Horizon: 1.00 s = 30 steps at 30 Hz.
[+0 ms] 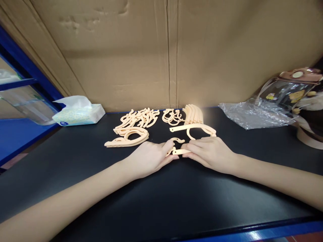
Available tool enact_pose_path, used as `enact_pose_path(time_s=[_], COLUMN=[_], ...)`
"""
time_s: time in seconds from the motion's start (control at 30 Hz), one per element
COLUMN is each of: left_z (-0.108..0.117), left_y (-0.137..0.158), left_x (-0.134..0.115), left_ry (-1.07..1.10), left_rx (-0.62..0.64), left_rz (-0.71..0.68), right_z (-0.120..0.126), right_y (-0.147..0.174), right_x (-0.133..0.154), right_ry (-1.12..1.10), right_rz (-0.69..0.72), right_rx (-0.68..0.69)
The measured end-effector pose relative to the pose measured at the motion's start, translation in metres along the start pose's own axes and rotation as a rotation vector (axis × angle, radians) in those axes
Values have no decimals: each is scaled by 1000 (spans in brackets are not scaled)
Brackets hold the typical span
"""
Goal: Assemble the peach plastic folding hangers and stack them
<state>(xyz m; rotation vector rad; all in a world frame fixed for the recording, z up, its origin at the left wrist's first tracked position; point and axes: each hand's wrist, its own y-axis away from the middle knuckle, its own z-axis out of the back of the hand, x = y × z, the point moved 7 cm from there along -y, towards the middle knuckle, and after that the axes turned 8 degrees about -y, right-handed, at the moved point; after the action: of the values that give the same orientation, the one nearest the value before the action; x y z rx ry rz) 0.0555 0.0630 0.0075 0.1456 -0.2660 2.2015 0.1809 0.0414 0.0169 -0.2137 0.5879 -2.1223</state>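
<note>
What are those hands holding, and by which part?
Right hand: a cream strip, gripped behind its holed end. Left hand: a cream piece, hold point hidden.

The head camera looks forward and down across the table point(161, 201).

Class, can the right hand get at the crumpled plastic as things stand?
Probably yes: nothing stands between the right hand and the crumpled plastic, though the hand holds a cream piece.

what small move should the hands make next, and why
I'd probably line up the strip in the right hand with the piece in the left hand: their ends sit close together, and the strip's tip shows what looks like a hole. Whether they touch is hard to tell.
</note>
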Motion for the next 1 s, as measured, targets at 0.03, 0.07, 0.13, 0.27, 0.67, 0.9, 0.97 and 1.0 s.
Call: enact_pose_path(time_s=[0.03, 0.07, 0.13, 0.27, 0.67, 0.9, 0.97, 1.0], left_z=[0, 0, 0, -1, 1, 2, 1, 1], left_y=[0, 0, 1, 1, 2, 3, 2, 2], left_x=[-1, -2, -4, -6, -8, -8, -8, -8], left_ry=[-15, -31, -71, -129, -135, -115, -123, -133], left_rx=[1, 0, -1, 13, -23, -58, -58, -59], left_rz=[-12, -27, -56, -83, -111, -118, -111, -108], right_z=[0, 0, 0, 2, 2, 4, 3, 3], right_y=[0, 0, 1, 1, 1, 1, 2, 2], right_x=[1, 2, 3, 6, 8, 7, 6, 6], right_ry=[5, 11, 29, 57, 15, 47, 36, 32], right_rz=[7, 16, 34, 49, 56, 89, 93, 95], right_rx=[-2, -4, -10, -31, -19, -72, -69, -67])
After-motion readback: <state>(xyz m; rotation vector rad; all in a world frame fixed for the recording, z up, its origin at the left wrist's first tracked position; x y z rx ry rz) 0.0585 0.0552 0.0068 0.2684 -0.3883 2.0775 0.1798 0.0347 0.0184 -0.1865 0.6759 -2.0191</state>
